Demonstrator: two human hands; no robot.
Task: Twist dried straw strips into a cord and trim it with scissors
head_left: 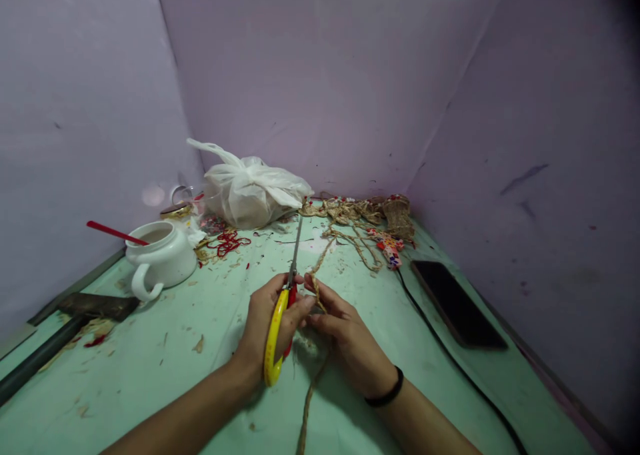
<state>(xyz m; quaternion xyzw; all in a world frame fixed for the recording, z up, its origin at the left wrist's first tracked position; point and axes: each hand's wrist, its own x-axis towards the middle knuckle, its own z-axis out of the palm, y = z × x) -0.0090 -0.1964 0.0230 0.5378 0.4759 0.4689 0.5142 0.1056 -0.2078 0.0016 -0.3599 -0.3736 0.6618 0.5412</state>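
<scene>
My left hand (273, 318) is closed around scissors (276, 338) with one yellow and one red handle, their long blades pointing away from me. Between the thumb and fingers of my right hand (350, 338) is a braided jute cord (318, 295). The left fingertips come close to the same cord; whether they touch it I cannot tell. From my hands the cord runs forward to a heap of jute braid (355, 210) by the back wall, and its other end trails toward me over the table. A dark band circles my right wrist.
A white pot (173, 268) holding a red stick and a hammer (100, 306) are at left. Behind them lie a knotted white plastic bag (250, 191) and red thread (230, 243). To the right are a phone (457, 305), a black cable (440, 345) and patterned fabric (390, 247). Walls enclose the green table.
</scene>
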